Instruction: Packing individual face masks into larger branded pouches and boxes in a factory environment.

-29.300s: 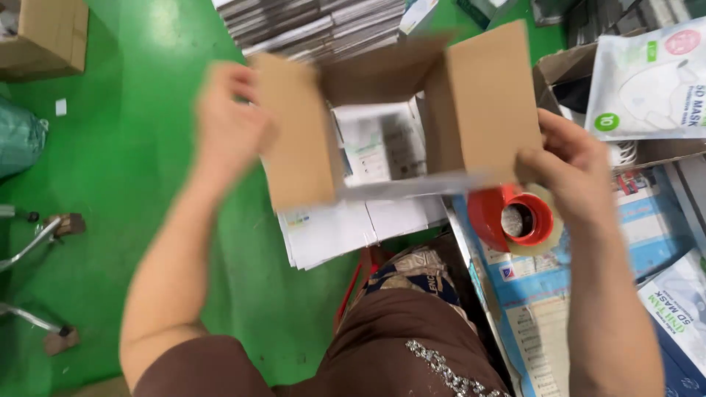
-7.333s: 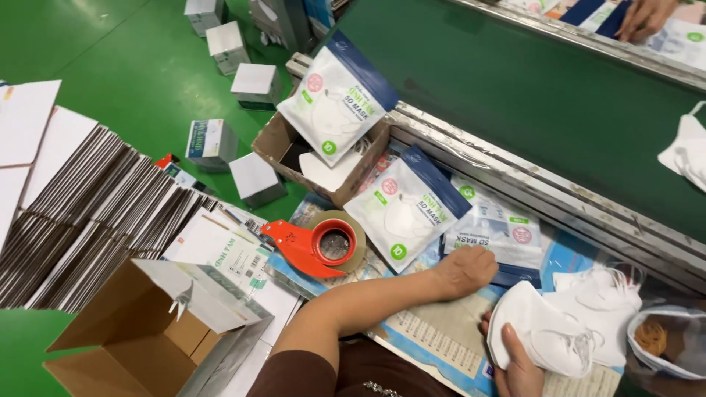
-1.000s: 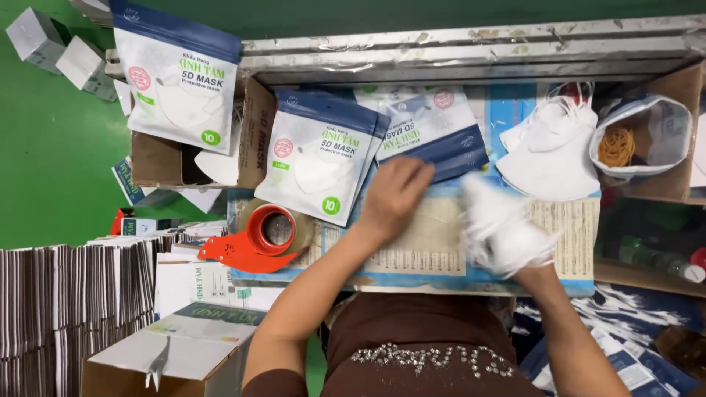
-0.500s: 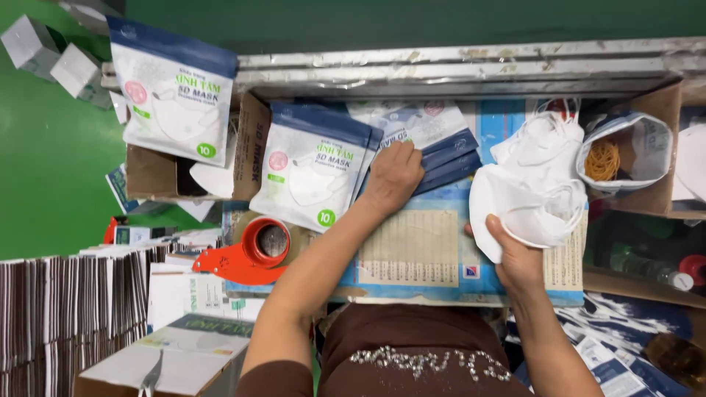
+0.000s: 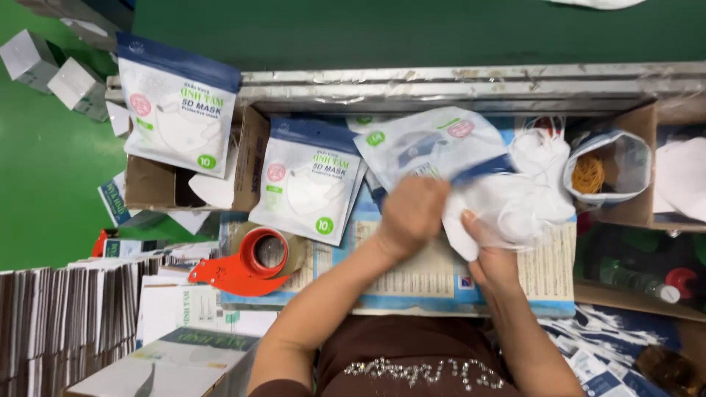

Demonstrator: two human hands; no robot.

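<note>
My left hand (image 5: 412,215) grips a white and blue mask pouch (image 5: 430,145), lifted over the work surface. My right hand (image 5: 491,259) holds a stack of white face masks (image 5: 515,204) whose upper end sits at the pouch's mouth. Both hands meet above a blue and white printed sheet (image 5: 548,283) lying on the bench. A second pouch with a blue top (image 5: 312,180) leans just left of my left hand.
A red tape dispenser (image 5: 254,265) lies at left. A brown box (image 5: 151,184) holds another mask pouch (image 5: 180,103). A bag of rubber bands (image 5: 607,173) stands at right. Flat cartons (image 5: 66,316) are stacked lower left; a green conveyor (image 5: 382,33) runs behind.
My left hand has lifted a pouch off the pile and brought it to the masks. My right hand has raised the mask stack toward the pouch's opening.
</note>
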